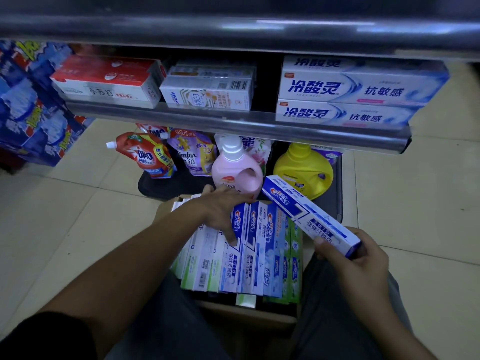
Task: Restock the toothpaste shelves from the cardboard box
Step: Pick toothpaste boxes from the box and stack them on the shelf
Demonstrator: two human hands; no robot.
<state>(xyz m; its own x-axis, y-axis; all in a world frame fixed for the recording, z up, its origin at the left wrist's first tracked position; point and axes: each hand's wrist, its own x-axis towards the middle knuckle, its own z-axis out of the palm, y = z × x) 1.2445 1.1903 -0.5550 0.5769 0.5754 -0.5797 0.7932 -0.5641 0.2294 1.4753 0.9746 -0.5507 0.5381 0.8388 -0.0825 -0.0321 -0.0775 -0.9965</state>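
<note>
Between the person's knees in dark trousers, the cardboard box (249,317) sits open on the tiled floor (78,219). It is filled with packed cartons (259,255) of toothpaste standing side by side, green and white ones to the left, blue Crest ones in the middle, green again at the right. The hands are apart. The left hand (220,214) reaches into the box, its thumb pressed on the face of a blue carton and its fingers curled over the far ends of the row. The right hand (348,255) grips one end of a lifted Crest carton (309,214), held tilted above the box's right side. Just beyond the box, a dark base carries detergent pouches (145,157), a pink bottle (236,170) and a yellow bottle (304,170). Above them the toothpaste shelf (233,126) holds red-and-white cartons (109,81) at left, white cartons (207,92) in the middle, and two stacked blue-and-white cartons (350,100) at right.
</note>
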